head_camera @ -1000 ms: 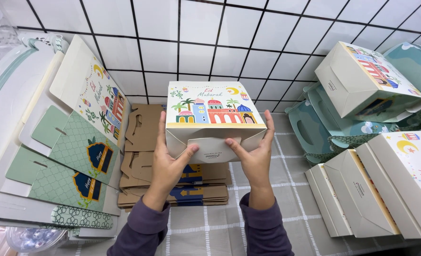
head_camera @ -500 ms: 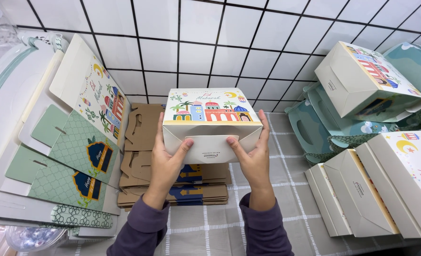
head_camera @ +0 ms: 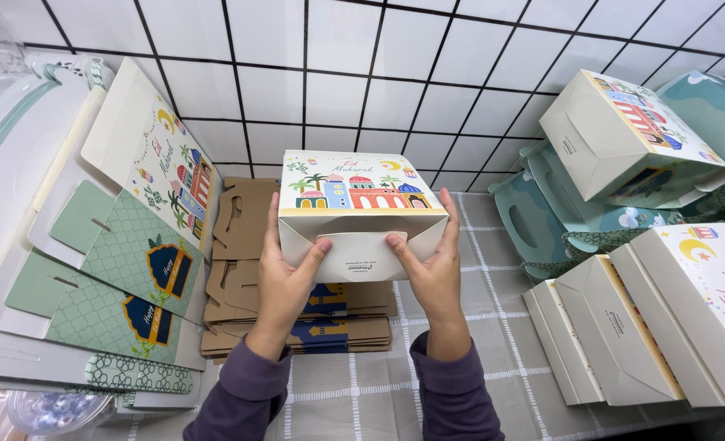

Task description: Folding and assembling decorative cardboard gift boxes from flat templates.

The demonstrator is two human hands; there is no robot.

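The white folded-card gift box with painted domes and palm trees on its top face [head_camera: 362,214] is held up off the worktop [head_camera: 493,327], in front of the tiled wall, with its flap side turned toward the person. The left hand [head_camera: 285,282] grips its left end and the right hand [head_camera: 434,273] its right end, fingers running up the side walls while both thumbs press on the tucked bottom flap between them. Both hands are closed on the box, neither free.

It looks very light and probably empty. Thin card like this is stiff along the creases but should dent easily in the middle of a panel, so the corners and folded edges, where the hands are now, seem the safest places to hold it. The smooth printed surface could slip under a loose grip.

Directly below the box lies a stack of flat brown cardboard blanks [head_camera: 297,310]. To the left lean flat green and white printed card sheets [head_camera: 125,261]. To the right stand finished white boxes in a row [head_camera: 656,327], with teal handled boxes [head_camera: 558,220] behind them.
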